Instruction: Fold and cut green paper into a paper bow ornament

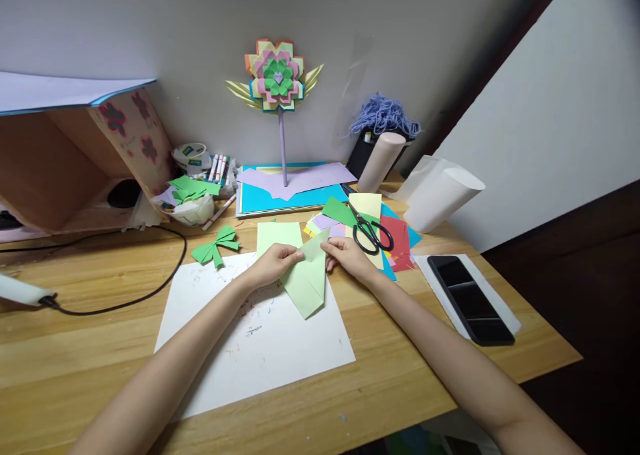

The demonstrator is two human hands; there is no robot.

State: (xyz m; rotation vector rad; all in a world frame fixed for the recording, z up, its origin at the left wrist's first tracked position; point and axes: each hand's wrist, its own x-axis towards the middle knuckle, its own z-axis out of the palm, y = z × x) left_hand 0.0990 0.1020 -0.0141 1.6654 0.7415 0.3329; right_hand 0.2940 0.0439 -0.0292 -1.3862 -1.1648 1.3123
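A folded sheet of light green paper [306,283] is held up over a marked white sheet [260,355]. My left hand [276,263] pinches its left edge, thumb on top. At its upper right corner, my right hand [350,258] grips it between thumb and fingers. Creases run across the paper, and its lower end comes to a slanted point. Behind it lies another light green sheet [277,234], partly covered by my left hand. Black-handled scissors [367,232] rest on coloured paper pieces just beyond my right hand.
A layered paper flower [279,78] stands at the back against the wall. Left of the white sheet lies a green paper bow [217,245]. A phone [470,298] is at the right, near a paper roll [443,192]. A black cable [165,282] crosses the left side.
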